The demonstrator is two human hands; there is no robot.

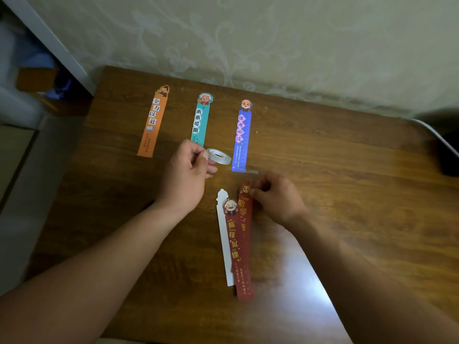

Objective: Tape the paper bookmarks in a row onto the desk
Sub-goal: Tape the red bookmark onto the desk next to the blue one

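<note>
A person's left hand [186,175] grips a roll of clear tape [218,156] over a wooden desk [323,150]. An orange bookmark [151,122], a teal bookmark [200,120] and a blue bookmark [241,137] lie in a row near the wall. A tape strip [252,172] crosses the blue one's foot. The right hand [275,197], fingers curled, meets the head of a dark red bookmark [245,256]. It is piled with a second red bookmark [232,234] and a white bookmark [222,239]. Blur hides whether the hand pinches. The thin, light card will likely slide and flex, so it looks best lifted by its top edge.
</note>
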